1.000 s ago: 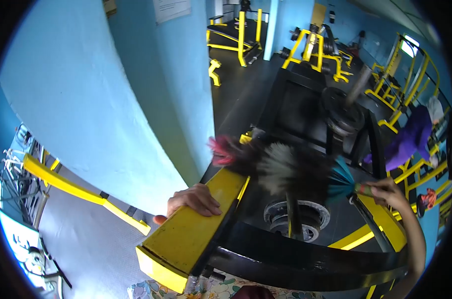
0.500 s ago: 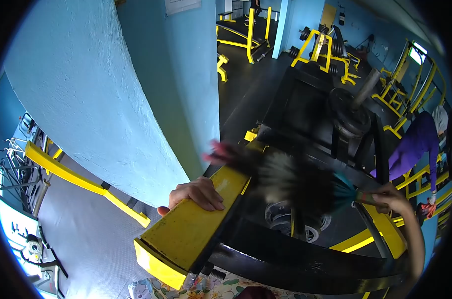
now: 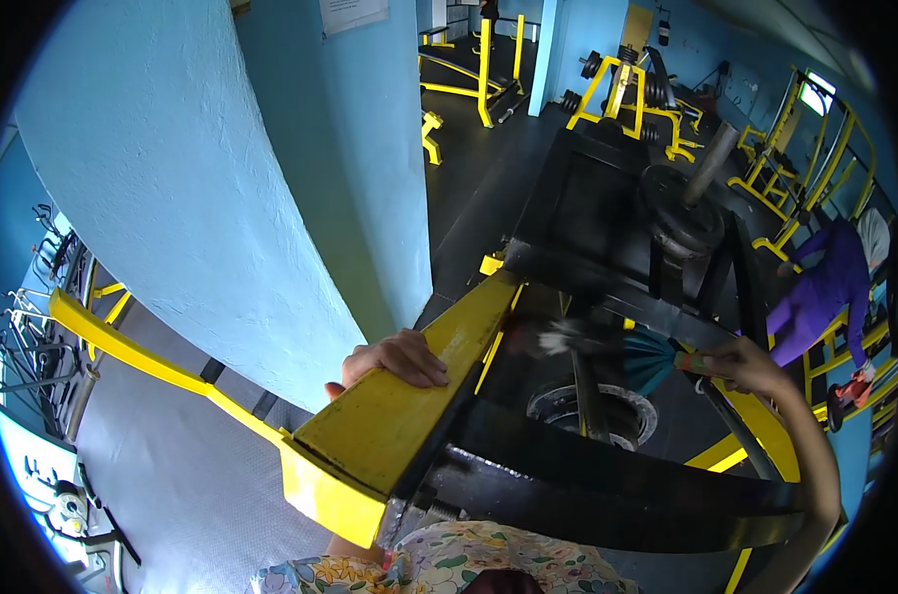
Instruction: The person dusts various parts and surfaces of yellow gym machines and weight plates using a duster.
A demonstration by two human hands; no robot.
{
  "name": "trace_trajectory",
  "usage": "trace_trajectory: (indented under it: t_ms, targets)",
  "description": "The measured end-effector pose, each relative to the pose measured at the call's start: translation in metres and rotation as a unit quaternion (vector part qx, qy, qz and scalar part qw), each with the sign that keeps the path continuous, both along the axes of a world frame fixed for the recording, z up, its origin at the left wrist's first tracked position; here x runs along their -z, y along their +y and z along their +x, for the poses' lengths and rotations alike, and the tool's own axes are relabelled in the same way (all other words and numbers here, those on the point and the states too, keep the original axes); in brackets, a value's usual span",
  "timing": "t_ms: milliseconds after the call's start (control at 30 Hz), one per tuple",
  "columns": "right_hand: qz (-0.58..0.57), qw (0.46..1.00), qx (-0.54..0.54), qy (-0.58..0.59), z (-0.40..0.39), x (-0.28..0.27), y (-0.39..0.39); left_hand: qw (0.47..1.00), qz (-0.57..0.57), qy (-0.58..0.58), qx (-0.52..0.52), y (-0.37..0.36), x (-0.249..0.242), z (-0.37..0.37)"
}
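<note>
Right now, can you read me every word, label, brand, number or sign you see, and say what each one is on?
No text can be read for certain.
Paper sheet on the blue wall: faint print, too small and blurred to read.
Duster handle in the right hand: red and green colouring, no legible lettering.
Weight plate on the upright post: no marking I can make out.

blue wall [image 3: 162, 188] | white paper [image 3: 353, 14] on it | person in purple [image 3: 825, 282] | yellow weight rack [image 3: 617, 91]

Gym with weight plates [image 3: 681, 212], yellow-framed machines [image 3: 622, 99]
</note>
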State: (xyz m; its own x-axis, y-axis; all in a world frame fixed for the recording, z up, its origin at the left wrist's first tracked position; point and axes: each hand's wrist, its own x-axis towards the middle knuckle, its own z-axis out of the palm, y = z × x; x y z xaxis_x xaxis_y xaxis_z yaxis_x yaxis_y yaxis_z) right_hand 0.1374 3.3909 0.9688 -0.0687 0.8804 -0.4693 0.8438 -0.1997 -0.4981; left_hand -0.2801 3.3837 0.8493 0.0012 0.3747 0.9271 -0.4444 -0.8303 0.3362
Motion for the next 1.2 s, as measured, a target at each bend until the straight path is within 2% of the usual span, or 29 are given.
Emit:
trace_trajectory:
  t_ms: [33,133,267,333,433,467,533,567,600,633,667,700,733,800,833,867,933,967,1000,1033,1067,1100,1133,1200]
  targets:
    - [-0.001,1.0,-0.001,0.0,0.0,-0.006,-0.005,1.0,-0.001,0.0,-0.001,-0.002,-0.001,0.001]
    - [0.118,0.984,-0.114,-0.069,0.017,-0.026,-0.018,0.998,-0.032,-0.042,-0.014,-0.009,-0.002,0.007]
    - [0.219,0.967,-0.093,-0.087,-0.025,-0.094,-0.062,0.999,-0.04,-0.034,-0.01,-0.014,-0.005,0.006]
    - [0.297,0.946,-0.097,-0.089,-0.033,-0.103,-0.081,0.998,-0.048,-0.028,-0.008,-0.017,-0.004,0.003]
    - [0.32,0.945,-0.055,-0.035,-0.054,-0.109,-0.114,0.997,-0.079,-0.013,-0.023,-0.019,-0.003,0.001]
    - [0.321,0.945,-0.05,-0.041,-0.06,-0.108,-0.122,0.996,-0.083,0.027,-0.016,-0.018,0.0,-0.006]
    - [0.267,0.958,-0.102,-0.029,-0.071,-0.103,-0.134,0.992,-0.113,0.033,-0.037,-0.029,-0.006,-0.004]
    - [0.243,0.966,-0.08,-0.03,-0.08,-0.098,-0.138,0.992,-0.106,0.057,-0.041,-0.033,-0.01,-0.008]
    - [0.264,0.961,-0.072,-0.033,-0.088,-0.094,-0.144,0.993,-0.066,0.051,-0.087,-0.037,-0.016,-0.006]
    - [0.274,0.958,-0.055,-0.064,-0.095,-0.097,-0.151,0.989,-0.144,0.006,0.038,-0.043,-0.016,-0.008]
    - [0.285,0.953,-0.039,-0.094,-0.101,-0.099,-0.158,0.962,-0.217,-0.039,0.16,-0.049,-0.016,-0.01]
    - [0.344,0.93,-0.078,-0.101,-0.097,-0.096,-0.164,0.978,-0.139,0.101,-0.115,-0.048,-0.014,-0.014]
    - [0.384,0.913,-0.075,-0.118,-0.102,-0.097,-0.175,0.994,-0.081,0.069,-0.038,-0.045,-0.016,-0.016]
    - [0.455,0.881,-0.052,-0.118,-0.103,-0.095,-0.202,0.992,-0.036,-0.028,0.117,-0.026,-0.007,-0.006]
    - [0.474,0.872,-0.015,-0.121,-0.106,-0.093,-0.219,0.99,-0.044,0.114,-0.069,-0.037,-0.004,-0.023]
    - [0.477,0.87,-0.019,-0.123,-0.107,-0.089,-0.236,0.996,-0.034,0.084,0.001,-0.028,0.006,-0.022]
    - [0.542,0.826,0.031,-0.153,-0.106,-0.079,-0.27,0.99,-0.072,0.115,-0.044,-0.015,0.027,-0.028]
    - [0.549,0.826,0.029,-0.122,-0.102,-0.07,-0.284,0.979,-0.161,0.113,-0.056,-0.016,0.036,-0.03]
    - [0.56,0.821,0.077,-0.073,-0.103,-0.057,-0.301,0.974,-0.213,-0.003,-0.076,-0.022,0.044,-0.024]
    - [0.587,0.802,0.087,-0.073,-0.106,-0.044,-0.315,0.965,-0.225,-0.01,-0.137,-0.023,0.048,-0.018]
    - [0.61,0.783,0.097,-0.074,-0.111,-0.029,-0.329,0.951,-0.238,-0.015,-0.196,-0.044,0.028,-0.017]
    - [0.612,0.782,0.114,-0.035,-0.116,-0.014,-0.344,0.944,-0.257,0.141,-0.151,-0.076,-0.004,-0.034]
    - [0.617,0.776,0.129,0.004,-0.117,0.002,-0.357,0.945,-0.317,0.062,-0.055,-0.09,-0.02,-0.033]
    - [0.57,0.8,0.163,0.098,-0.091,0.047,-0.386,0.954,-0.274,0.098,-0.071,-0.09,-0.02,-0.039]
